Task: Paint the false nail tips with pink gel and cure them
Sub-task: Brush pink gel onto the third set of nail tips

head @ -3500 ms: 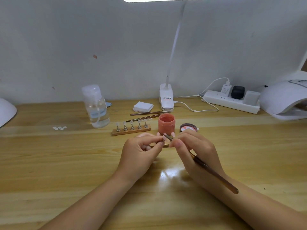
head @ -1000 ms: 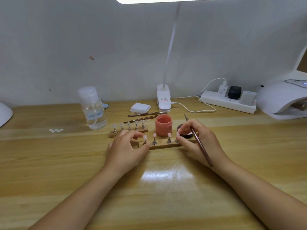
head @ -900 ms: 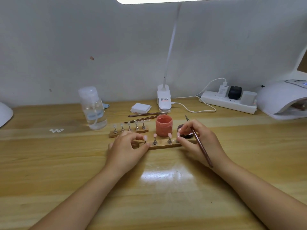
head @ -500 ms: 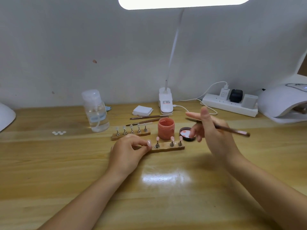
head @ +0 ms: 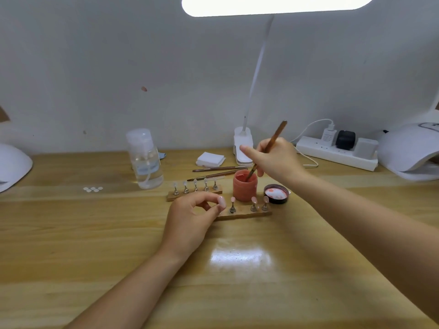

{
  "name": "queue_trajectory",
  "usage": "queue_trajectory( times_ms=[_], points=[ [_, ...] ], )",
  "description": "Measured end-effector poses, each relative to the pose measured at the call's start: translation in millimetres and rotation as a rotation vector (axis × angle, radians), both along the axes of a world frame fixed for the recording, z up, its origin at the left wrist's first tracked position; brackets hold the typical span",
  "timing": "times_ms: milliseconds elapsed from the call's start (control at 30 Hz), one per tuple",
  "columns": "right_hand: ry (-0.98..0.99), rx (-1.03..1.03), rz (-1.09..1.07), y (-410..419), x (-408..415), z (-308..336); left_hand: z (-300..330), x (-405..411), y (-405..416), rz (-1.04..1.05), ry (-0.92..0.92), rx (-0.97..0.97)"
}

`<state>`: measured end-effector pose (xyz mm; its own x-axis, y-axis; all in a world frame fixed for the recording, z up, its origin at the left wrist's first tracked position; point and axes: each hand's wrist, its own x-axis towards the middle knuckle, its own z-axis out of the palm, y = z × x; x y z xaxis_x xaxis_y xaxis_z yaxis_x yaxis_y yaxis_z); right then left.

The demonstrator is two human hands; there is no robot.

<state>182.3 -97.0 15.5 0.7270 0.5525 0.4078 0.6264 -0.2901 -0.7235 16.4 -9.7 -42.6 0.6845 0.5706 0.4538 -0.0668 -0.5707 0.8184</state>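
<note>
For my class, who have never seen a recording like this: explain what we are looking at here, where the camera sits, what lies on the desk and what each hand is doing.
There is no machine here, only a person's two bare hands. The single camera is worn on the person's head and looks forward and down, so the arms reach in from the bottom edge.

On the wooden desk stands an open pink gel jar with its lid lying beside it. In front is a wooden strip of pegs carrying pink nail tips; a second strip behind it carries clear ones. Also there: a clear bottle, two spare brushes, white pads, a desk lamp's base, a power strip and a white curing lamp.

The right hand holds a brush with its tip dipped in the jar. The left hand rests at the near strip's left end, fingers curled; what it pinches is hidden.
</note>
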Motion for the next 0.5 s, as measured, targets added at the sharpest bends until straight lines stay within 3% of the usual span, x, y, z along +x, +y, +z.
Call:
queue_trajectory(
  times_ms=[233,500],
  points=[
    [-0.059,-0.177,0.001,16.6,4.3,-12.2,0.7,-1.0,0.4,-0.022,-0.018,0.004],
    [0.064,-0.013,-0.01,-0.3,12.2,11.9,2.1,-0.2,-1.5,-0.023,-0.039,0.006]
  ],
)
